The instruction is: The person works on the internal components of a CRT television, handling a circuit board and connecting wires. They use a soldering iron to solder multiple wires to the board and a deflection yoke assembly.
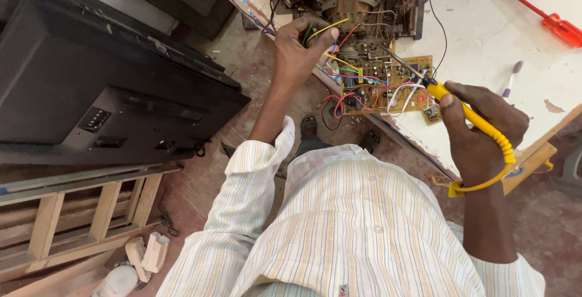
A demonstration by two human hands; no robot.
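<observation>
The left hand [295, 54] pinches a bundle of wires [327, 30] above the circuit board [379, 84] at the worktop [485, 42] edge; the right hand [485, 130] grips a yellow soldering iron [470, 115].

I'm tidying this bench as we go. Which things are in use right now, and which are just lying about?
In use:
yellow-handled soldering iron in right hand
bundle of coloured wires in left hand
brown circuit board

Lying about:
red screwdriver
purple-capped pen
black flat television
wooden frame
</observation>
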